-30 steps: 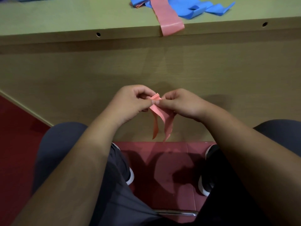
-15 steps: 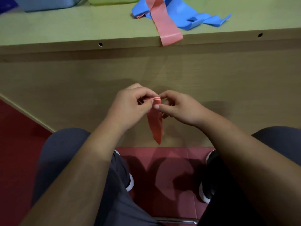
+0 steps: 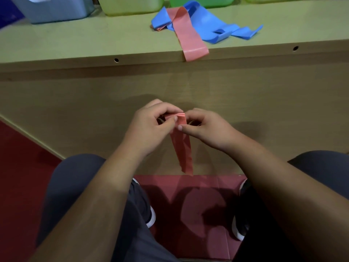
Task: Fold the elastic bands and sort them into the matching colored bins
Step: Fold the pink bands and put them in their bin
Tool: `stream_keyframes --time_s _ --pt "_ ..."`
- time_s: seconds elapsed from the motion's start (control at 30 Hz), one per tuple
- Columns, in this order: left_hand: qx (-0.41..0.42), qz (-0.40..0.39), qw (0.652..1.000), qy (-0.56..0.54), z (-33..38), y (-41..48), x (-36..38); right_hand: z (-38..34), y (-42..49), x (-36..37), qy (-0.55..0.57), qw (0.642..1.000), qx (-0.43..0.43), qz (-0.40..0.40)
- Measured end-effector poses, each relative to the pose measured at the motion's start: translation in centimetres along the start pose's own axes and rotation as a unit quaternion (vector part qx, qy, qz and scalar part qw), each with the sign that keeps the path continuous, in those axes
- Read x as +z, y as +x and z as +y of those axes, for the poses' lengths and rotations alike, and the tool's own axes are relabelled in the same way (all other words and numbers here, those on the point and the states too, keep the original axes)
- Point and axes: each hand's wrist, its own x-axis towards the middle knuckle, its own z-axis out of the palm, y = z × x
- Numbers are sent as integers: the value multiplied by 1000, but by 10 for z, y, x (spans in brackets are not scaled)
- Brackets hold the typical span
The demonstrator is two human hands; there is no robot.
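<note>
Below the table's front edge, the left hand and right hand each pinched the folded top of the pink elastic band, tail hanging loose; recommended: align edges squarely, then fold the tail up evenly.

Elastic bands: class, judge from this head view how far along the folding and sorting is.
Done: nothing shows as sorted; the bins hide their insides. In hand: the left hand and right hand pinch the folded top of a pink band, its tail hanging loose. Left: a second pink band draped over the table edge and the blue bands beneath it lie unfolded.
</note>
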Motion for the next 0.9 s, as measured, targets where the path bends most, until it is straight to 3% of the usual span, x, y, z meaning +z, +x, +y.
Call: stream_keyframes --time_s 0.33,0.63,0.77,0.9 --pt "-27 31 997 -72 11 14 -3 -17 -1 -13 80 997 -15 8" --pt "0 50 994 -97 46 40 -12 -46 -6 -37 107 991 -43 67" --pt "47 78 995 -29 61 61 -19 -52 -8 -48 115 988 -38 93" --pt "151 65 970 177 70 94 -28 -57 -9 -57 126 984 -32 119"
